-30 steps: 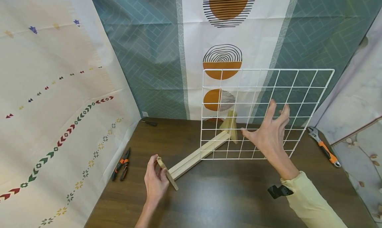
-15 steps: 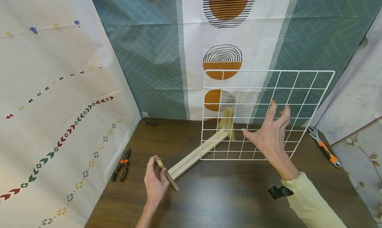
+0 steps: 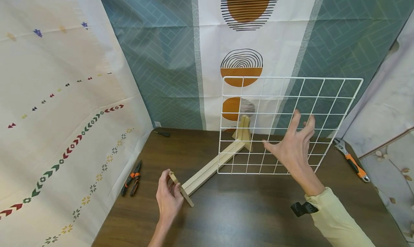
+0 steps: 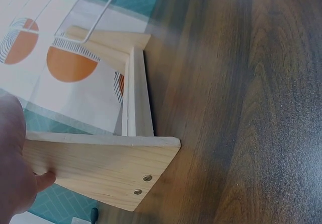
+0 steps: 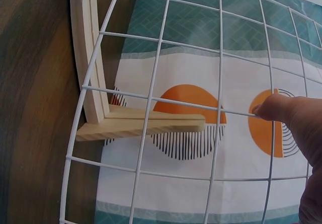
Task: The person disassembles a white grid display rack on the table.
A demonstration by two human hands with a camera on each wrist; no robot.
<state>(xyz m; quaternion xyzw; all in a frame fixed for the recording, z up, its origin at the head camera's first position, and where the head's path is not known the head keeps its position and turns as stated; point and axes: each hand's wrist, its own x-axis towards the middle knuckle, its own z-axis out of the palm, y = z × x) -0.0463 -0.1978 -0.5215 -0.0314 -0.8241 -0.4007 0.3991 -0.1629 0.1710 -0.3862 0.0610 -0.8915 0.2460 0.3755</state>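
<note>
In the head view my left hand (image 3: 169, 197) pinches the near end board of a pale wooden stand (image 3: 207, 170). The left wrist view shows two screw heads in that end board (image 4: 105, 164). A long rail runs from it to an upright far end piece (image 3: 243, 132), which shows through the wires of a white wire grid panel (image 3: 281, 128). My right hand (image 3: 295, 146) holds this grid up with its fingers spread across the wires. In the right wrist view the thumb (image 5: 274, 107) lies on a wire; the other fingertips are out of that view.
On the dark wooden table (image 3: 239, 218), orange-and-black pliers (image 3: 132, 178) lie at the left. A dark-handled screwdriver (image 3: 161, 133) is at the back left. An adjustable wrench (image 3: 352, 160) lies at the right edge. Patterned cloths (image 3: 155, 60) hang behind and at both sides.
The wooden stand's far end has swung to the left behind the grid. The grid's top edge has dropped slightly and its upper left corner has shifted right. Both hands stay nearly in place.
</note>
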